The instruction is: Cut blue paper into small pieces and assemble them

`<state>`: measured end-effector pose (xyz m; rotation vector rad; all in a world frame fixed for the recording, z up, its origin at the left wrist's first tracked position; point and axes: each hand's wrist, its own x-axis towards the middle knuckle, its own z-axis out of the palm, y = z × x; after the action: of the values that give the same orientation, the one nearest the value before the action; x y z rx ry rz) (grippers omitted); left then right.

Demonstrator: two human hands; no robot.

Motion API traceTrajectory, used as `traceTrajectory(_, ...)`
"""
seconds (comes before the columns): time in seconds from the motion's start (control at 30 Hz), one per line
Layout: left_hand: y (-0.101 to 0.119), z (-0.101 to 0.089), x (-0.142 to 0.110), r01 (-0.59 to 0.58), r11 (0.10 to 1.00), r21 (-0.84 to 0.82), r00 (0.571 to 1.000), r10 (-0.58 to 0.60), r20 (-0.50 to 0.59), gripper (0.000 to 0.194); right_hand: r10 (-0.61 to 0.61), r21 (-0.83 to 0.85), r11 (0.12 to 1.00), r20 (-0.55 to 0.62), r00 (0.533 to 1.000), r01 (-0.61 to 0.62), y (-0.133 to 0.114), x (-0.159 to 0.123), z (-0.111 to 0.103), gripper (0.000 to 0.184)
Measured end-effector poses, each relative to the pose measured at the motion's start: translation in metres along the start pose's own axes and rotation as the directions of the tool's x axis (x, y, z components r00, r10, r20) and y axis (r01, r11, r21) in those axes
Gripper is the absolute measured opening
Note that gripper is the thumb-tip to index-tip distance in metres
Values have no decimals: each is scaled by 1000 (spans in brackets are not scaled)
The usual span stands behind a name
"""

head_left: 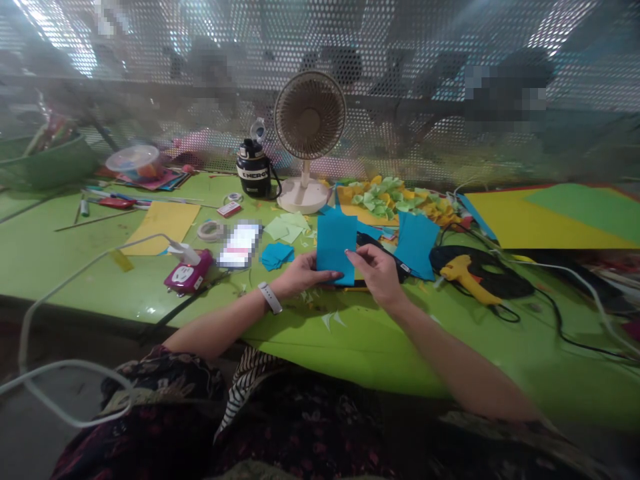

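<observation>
A blue sheet of paper (336, 240) is held upright in front of me between both hands. My left hand (307, 275) grips its lower left, thumb across the front and fingers behind. At the right edge, my right hand (375, 270) pinches the paper between thumb and fingers. Behind it, a dark object (403, 269) is partly hidden. More blue sheets (417, 245) lie just right of my right hand. Small blue cut pieces (277, 255) and pale green pieces (289, 227) sit to the left of the held paper.
A desk fan (310, 120) and a black bottle (253, 173) stand at the back. A yellow glue gun (470, 279) with its cord lies right. Left are a phone (241, 244), tape roll (211, 231) and purple power adapter (189, 272). Yellow-green paper scraps (390, 197) are heaped behind.
</observation>
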<state>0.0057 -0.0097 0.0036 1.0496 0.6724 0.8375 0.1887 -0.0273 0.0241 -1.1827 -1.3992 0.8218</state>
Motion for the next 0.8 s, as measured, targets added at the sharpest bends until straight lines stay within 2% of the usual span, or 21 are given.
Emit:
traceTrajectory(0.2,1,0,-2,-16,1000,23,1000,16,-2,52,2,1,1000,-3,1000,-2,0,0,-1,38)
traceTrajectory(0.4,5,-2,-1,108,990,87,993,-111,39,51,6,10,1000,-3,1000,-6,1,0,-1,40)
traceTrajectory(0.5,4,-3,0,85,992,89,996,-88,33,50,3,9,1000,-9,1000,-3,1,1,-1,42)
traceTrajectory(0.7,0,-6,2,58,997,48,998,-58,4,57,48,-14,999,89,995,-47,-3,0,1,46)
traceTrajectory(0.8,-1,-7,3,43,998,50,999,-43,0,57,47,-38,998,90,995,-44,-5,-1,1,46)
